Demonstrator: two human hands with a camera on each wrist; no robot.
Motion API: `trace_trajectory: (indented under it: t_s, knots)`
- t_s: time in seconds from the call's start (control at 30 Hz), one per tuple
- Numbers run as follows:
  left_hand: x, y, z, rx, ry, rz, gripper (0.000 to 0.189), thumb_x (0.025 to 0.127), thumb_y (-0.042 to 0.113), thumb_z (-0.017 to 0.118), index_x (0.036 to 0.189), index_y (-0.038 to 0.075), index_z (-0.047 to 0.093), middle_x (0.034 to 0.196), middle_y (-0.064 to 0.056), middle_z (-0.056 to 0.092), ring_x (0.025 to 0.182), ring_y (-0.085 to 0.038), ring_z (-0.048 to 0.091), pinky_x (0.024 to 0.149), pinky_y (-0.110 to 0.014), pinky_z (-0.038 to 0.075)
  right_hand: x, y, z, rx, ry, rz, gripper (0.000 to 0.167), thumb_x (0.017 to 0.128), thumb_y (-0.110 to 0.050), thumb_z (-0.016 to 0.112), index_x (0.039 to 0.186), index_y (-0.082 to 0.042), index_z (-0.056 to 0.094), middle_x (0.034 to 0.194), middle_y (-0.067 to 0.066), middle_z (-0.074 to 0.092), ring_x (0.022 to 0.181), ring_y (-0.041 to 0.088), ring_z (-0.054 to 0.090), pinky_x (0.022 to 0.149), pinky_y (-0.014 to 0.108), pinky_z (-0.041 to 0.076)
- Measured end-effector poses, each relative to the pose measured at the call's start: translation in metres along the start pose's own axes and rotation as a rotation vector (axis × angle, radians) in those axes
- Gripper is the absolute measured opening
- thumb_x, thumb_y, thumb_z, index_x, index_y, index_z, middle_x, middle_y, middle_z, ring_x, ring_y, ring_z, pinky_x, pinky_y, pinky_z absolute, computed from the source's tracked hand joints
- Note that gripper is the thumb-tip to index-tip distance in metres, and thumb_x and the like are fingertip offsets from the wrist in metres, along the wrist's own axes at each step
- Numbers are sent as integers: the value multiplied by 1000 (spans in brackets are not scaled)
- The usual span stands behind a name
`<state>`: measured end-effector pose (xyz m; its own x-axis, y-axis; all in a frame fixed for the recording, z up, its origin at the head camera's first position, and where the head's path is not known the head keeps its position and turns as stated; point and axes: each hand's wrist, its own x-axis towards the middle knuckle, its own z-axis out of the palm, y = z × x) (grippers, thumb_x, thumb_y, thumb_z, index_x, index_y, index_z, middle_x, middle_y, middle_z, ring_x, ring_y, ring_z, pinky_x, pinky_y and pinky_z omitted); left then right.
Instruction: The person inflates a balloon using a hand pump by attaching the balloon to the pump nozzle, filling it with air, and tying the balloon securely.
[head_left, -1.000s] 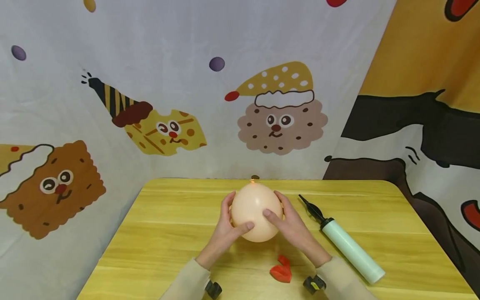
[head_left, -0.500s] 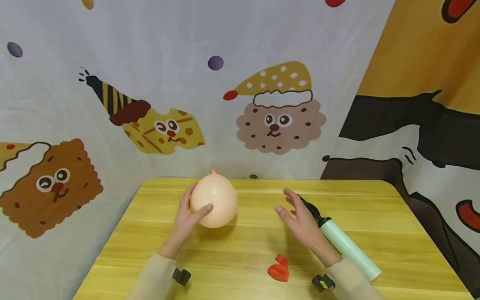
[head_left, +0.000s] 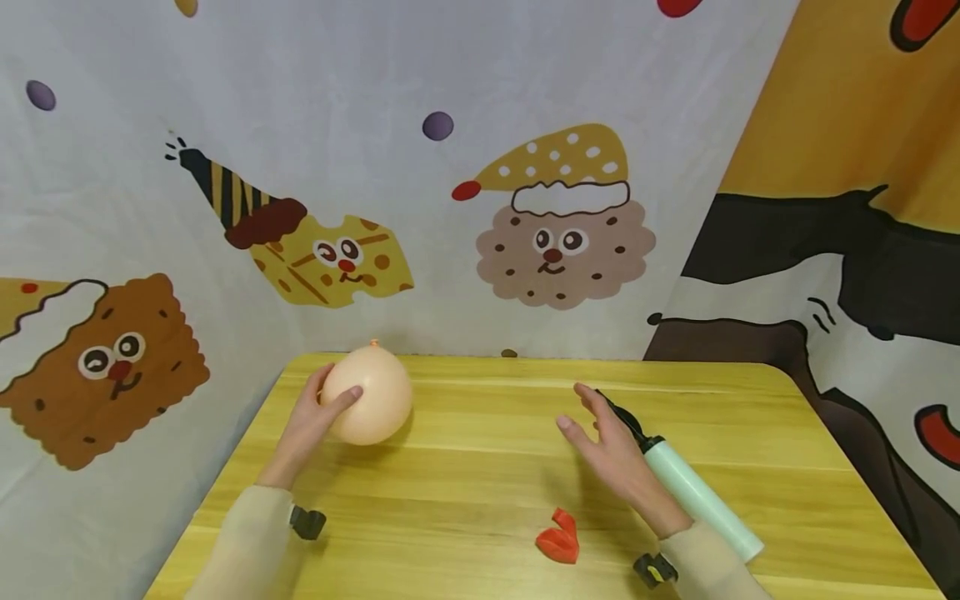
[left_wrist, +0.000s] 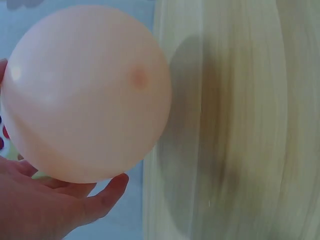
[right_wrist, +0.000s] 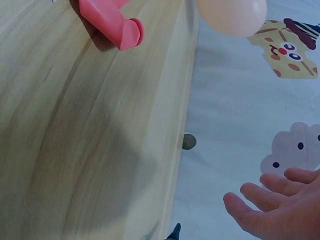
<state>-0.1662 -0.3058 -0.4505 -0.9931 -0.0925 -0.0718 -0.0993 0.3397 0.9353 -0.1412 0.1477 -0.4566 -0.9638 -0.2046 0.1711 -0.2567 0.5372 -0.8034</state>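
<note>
A blown-up, peach-coloured balloon (head_left: 377, 397) is at the left back of the table, its tied neck pointing up and away. My left hand (head_left: 306, 421) grips it from the left side, thumb across the near face and fingers round behind. In the left wrist view the round balloon (left_wrist: 90, 100) hides part of those fingers. My right hand (head_left: 613, 450) is in the air with fingers loosely extended and holds nothing. Just right of it lies a hand pump (head_left: 701, 496) with a pale green barrel and black nozzle. A limp red balloon (head_left: 558, 543) lies between the forearms.
The wooden table (head_left: 450, 492) has rounded far corners. Behind it hangs a white cloth (head_left: 360, 100) printed with cartoon biscuits and cheese. A darker patterned cloth (head_left: 847, 125) hangs on the right.
Both hands held the peach balloon at first. The right hand has let go and drawn right, beside the pump. The left hand has carried the balloon leftward.
</note>
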Motion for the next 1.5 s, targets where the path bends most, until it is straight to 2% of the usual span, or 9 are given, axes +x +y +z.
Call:
trace_trajectory:
  t_s: [0.2, 0.33, 0.47, 0.57, 0.73, 1.0, 1.13, 1.23, 1.5]
  knots:
    - [7, -10, -13, 38, -24, -52, 97, 100, 46, 66, 167, 10, 5, 170, -23, 13, 153, -41, 23, 121, -58, 28, 0, 1, 0, -5, -9, 13, 71, 107, -45, 56, 160, -7, 30, 161, 22, 37, 146, 45, 37, 111, 64, 39]
    - [10, -14, -18, 44, -28, -56, 96, 102, 47, 62, 167, 10, 3, 171, -21, 6, 156, -41, 13, 123, -58, 20, 0, 1, 0, -4, -12, 19, 71, 106, -45, 56, 160, -7, 31, 161, 22, 37, 146, 45, 37, 111, 64, 38]
    - [9, -11, -20, 69, 35, -20, 94, 102, 51, 61, 167, 12, 5, 173, -16, 1, 157, -40, 2, 123, -63, 14, 0, 2, 0, -4, -10, 21, 72, 106, -45, 57, 161, -7, 31, 161, 22, 37, 146, 45, 38, 111, 65, 38]
    - [6, -5, -17, 99, 119, 41, 89, 101, 52, 61, 167, 13, 14, 172, -16, 7, 157, -40, 4, 122, -67, 14, -1, 4, 0, -6, -9, 22, 72, 105, -45, 58, 161, -8, 31, 161, 21, 37, 146, 44, 38, 111, 65, 39]
    - [1, 8, -1, 149, 241, 200, 73, 101, 38, 67, 159, 7, 36, 167, -18, 27, 154, -41, 19, 119, -69, 20, -3, 8, 0, -14, -11, 24, 71, 106, -46, 57, 161, -8, 32, 161, 21, 38, 145, 44, 39, 110, 64, 40]
    - [-11, 22, 32, 223, 280, 459, 60, 97, 19, 73, 149, 1, 50, 160, -19, 39, 149, -43, 31, 115, -69, 27, -5, 9, 0, -18, -14, 1, 68, 106, -43, 57, 159, -6, 35, 160, 21, 40, 143, 46, 42, 109, 65, 41]
    - [-15, 24, 54, 229, 264, 607, 53, 93, 10, 74, 142, 0, 57, 153, -17, 49, 146, -40, 39, 114, -67, 31, -7, 10, -2, -30, -2, -12, 64, 107, -42, 57, 157, -6, 39, 158, 20, 43, 141, 44, 45, 108, 63, 43]
    - [-20, 23, 71, 235, 219, 675, 48, 92, 7, 74, 138, 0, 61, 148, -16, 55, 142, -39, 45, 113, -64, 35, -8, 11, -2, -29, 1, -20, 61, 107, -41, 57, 155, -6, 41, 155, 19, 47, 138, 43, 49, 106, 63, 45]
    - [-36, 27, 113, 325, 11, 697, 35, 95, 11, 73, 129, 4, 67, 135, -11, 66, 125, -33, 62, 104, -54, 51, -12, 13, -2, -57, -27, -9, 55, 107, -36, 60, 149, -3, 48, 140, 15, 62, 123, 37, 62, 97, 58, 52]
